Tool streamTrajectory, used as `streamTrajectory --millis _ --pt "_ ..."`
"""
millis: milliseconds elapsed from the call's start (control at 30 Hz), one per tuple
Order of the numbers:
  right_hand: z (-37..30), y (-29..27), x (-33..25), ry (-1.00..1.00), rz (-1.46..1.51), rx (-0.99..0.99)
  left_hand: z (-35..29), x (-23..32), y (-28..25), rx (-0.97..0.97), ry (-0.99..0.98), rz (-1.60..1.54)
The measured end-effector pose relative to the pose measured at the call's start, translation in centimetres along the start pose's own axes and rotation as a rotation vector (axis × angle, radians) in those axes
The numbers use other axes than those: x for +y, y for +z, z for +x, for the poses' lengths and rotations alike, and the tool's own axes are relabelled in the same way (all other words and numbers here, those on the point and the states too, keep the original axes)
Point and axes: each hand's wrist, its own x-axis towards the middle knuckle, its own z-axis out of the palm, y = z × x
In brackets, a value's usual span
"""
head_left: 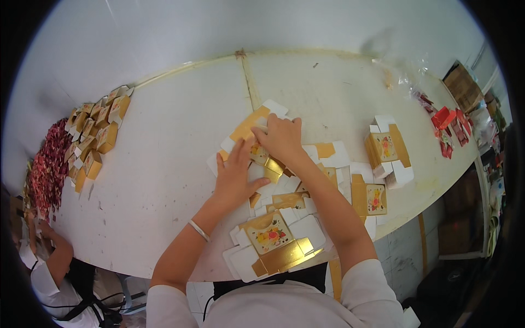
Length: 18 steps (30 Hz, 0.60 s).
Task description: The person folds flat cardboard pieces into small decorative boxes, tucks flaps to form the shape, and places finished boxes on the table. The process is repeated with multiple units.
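Both my hands work over a gold-and-white carton blank (251, 124) with a printed fruit picture, on the white table. My right hand (280, 139) bends its fingers round the carton's upper part, and they partly cover it. Beside it, my left hand (234, 174) rests its fingertips on the carton's lower left, fingers spread and thumb apart. Under and to the right of my forearms lie more flat carton blanks, overlapping in a loose pile. Nearest to me is a carton blank (270, 233) with its picture face up and a shiny gold flap.
At far left stand several folded gold boxes (107, 136) beside a heap of small red packets (48, 169). A stack of flat cartons (386, 147) sits at right. Red packaging (444, 118) and clear plastic (407, 76) lie farther right. Another person's arm (59, 254) reaches in at lower left.
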Motion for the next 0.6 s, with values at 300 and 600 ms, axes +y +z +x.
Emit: streamTrajectory --millis 300,600 --pt "-0.4 -7.7 -4.7 -0.366 0.561 0.376 0.1 0.4 -6.7 -0.257 -0.027 -1.570" --pt "-1.1 -10.0 -6.5 -0.682 0.896 0.571 -0.3 -0.7 -6.7 -0.206 -0.038 -1.430"
